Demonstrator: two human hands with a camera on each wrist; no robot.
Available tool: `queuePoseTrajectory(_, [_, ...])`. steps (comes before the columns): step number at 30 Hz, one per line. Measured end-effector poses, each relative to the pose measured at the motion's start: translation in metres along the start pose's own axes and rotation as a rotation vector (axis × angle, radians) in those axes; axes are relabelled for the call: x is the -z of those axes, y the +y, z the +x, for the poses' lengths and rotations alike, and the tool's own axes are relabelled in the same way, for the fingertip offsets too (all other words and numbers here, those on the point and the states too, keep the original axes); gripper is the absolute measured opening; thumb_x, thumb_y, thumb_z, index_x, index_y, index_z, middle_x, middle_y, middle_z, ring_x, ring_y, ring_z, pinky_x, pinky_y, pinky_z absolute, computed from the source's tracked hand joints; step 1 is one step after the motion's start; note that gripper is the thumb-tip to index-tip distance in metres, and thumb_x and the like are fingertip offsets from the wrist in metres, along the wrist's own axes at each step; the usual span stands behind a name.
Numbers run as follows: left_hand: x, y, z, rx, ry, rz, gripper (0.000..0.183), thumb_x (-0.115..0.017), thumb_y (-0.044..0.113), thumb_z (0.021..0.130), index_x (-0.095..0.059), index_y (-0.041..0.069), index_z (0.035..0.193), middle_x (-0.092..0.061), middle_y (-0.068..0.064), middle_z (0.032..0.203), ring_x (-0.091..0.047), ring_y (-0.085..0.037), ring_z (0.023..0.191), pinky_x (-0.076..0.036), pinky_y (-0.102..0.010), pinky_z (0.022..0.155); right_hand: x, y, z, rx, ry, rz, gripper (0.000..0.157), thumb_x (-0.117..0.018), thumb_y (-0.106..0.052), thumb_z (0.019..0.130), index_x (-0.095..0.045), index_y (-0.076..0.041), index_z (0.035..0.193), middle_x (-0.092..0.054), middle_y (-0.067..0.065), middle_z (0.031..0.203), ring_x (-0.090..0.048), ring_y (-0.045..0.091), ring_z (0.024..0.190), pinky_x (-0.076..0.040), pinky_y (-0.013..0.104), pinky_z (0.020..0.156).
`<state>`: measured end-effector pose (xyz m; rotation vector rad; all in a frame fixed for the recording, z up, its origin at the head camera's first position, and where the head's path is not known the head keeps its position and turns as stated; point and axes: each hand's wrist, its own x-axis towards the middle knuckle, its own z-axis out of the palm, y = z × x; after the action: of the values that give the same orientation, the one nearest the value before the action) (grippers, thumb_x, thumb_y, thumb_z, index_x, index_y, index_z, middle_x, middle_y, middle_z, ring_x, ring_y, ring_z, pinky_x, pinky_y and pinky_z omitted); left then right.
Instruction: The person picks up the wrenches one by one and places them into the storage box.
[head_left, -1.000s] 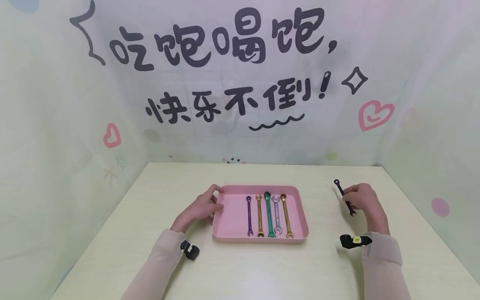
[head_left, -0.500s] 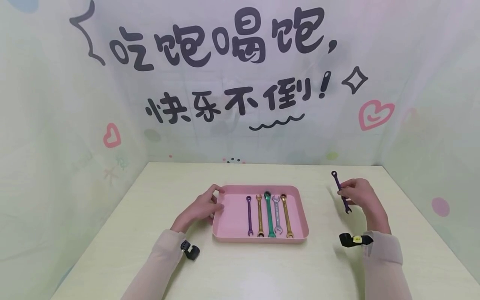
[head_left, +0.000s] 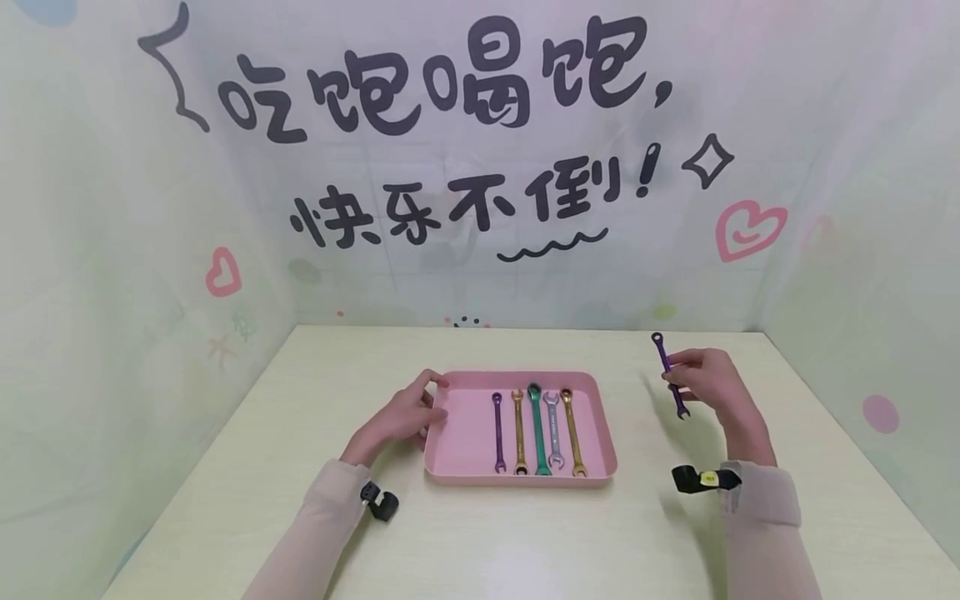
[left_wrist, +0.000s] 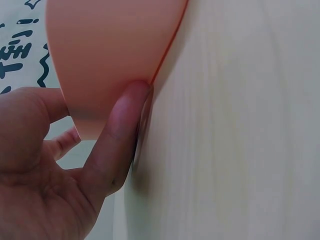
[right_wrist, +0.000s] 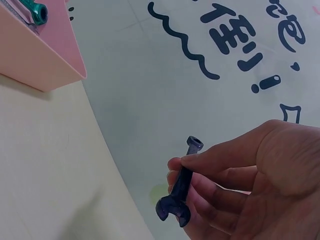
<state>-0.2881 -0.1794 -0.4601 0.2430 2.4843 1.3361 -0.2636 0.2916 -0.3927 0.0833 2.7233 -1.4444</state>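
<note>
A dark purple combination wrench (head_left: 662, 353) is pinched between the thumb and fingers of my right hand (head_left: 712, 385), up off the table and right of the tray. In the right wrist view the open end of this wrench (right_wrist: 181, 187) points down and its ring end up. My left hand (head_left: 405, 412) grips the left side of a pink tray (head_left: 461, 433), with fingers at the rim. Inside the tray, side by side, lie a purple wrench (head_left: 498, 433), a gold wrench (head_left: 519, 433), a green wrench (head_left: 537, 429), a silver wrench (head_left: 553, 425) and another gold wrench (head_left: 573, 433).
The tray stands on a pale wooden table (head_left: 495, 542). Printed cloth (head_left: 480, 283) with dark lettering hangs behind and along both sides. Bare tray floor shows left of the wrenches.
My right hand has moved the held wrench leftward and away from me, slightly nearer the tray's side. The left hand, the tray and its wrenches stay in place.
</note>
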Motion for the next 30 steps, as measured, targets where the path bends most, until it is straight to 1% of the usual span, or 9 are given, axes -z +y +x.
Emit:
queuePoseTrajectory(7, [0.0,-0.001,0.0,0.002,-0.001,0.005,0.049,-0.063,0.01,0.097,-0.045,0.017,0.142,-0.057,-0.018,0.108,-0.064,-0.025,0.067,-0.062,-0.035,0.054,-0.007,-0.012,-0.002,0.005,0.001,0.032,0.045,-0.066,-0.007,0.097,-0.054,0.016,0.134,-0.075,0.023,0.111,-0.073,0.012,0.085,-0.065,0.031,0.077])
queuePoseTrajectory(12, [0.0,0.0,-0.001,0.003,-0.001,0.006,0.049,-0.064,0.01,0.097,-0.045,0.018,0.141,-0.057,-0.018,0.107,-0.064,-0.024,0.067,-0.062,-0.035,0.054,-0.011,-0.02,-0.002,0.032,-0.004,0.053,0.044,-0.066,-0.007,0.097,-0.054,0.016,0.132,-0.076,0.018,0.107,-0.071,0.007,0.081,-0.065,0.032,0.077])
queuePoseTrajectory(15, [0.0,0.001,-0.002,0.002,0.0,0.014,0.048,-0.064,0.01,0.097,-0.045,0.018,0.141,-0.056,-0.017,0.106,-0.064,-0.024,0.067,-0.061,-0.034,0.053,-0.014,-0.025,-0.002,0.041,-0.009,0.059,0.044,-0.067,-0.007,0.097,-0.054,0.015,0.132,-0.075,0.014,0.105,-0.069,0.005,0.082,-0.066,0.033,0.078])
queuePoseTrajectory(17, [0.001,0.002,-0.002,0.001,-0.001,0.015,0.048,-0.063,0.009,0.097,-0.045,0.017,0.141,-0.056,-0.017,0.106,-0.064,-0.024,0.067,-0.061,-0.034,0.053,-0.016,-0.027,-0.002,0.041,-0.014,0.061,0.044,-0.068,-0.007,0.097,-0.053,0.015,0.133,-0.074,0.015,0.106,-0.07,0.006,0.084,-0.066,0.035,0.079])
queuePoseTrajectory(22, [0.001,0.001,-0.002,0.001,-0.001,0.011,0.047,-0.063,0.011,0.098,-0.045,0.017,0.141,-0.058,-0.017,0.106,-0.064,-0.023,0.067,-0.061,-0.034,0.053,-0.02,-0.029,-0.002,0.037,-0.021,0.058,0.044,-0.068,-0.008,0.098,-0.053,0.015,0.133,-0.072,0.023,0.111,-0.071,0.01,0.087,-0.067,0.038,0.081])
queuePoseTrajectory(27, [0.0,0.0,-0.002,0.002,0.004,0.017,0.047,-0.063,0.011,0.098,-0.046,0.017,0.141,-0.058,-0.017,0.105,-0.064,-0.023,0.068,-0.061,-0.034,0.053,-0.023,-0.03,-0.002,0.048,-0.015,0.051,0.041,-0.067,-0.009,0.098,-0.055,0.013,0.131,-0.072,0.026,0.114,-0.072,0.012,0.088,-0.066,0.036,0.08])
queuePoseTrajectory(30, [0.0,0.001,-0.001,0.007,0.008,0.016,0.047,-0.064,0.011,0.098,-0.046,0.018,0.141,-0.057,-0.017,0.106,-0.065,-0.023,0.068,-0.061,-0.034,0.053,-0.024,-0.032,-0.002,0.056,-0.012,0.047,0.04,-0.066,-0.009,0.098,-0.056,0.013,0.13,-0.073,0.025,0.114,-0.071,0.011,0.087,-0.066,0.035,0.079])
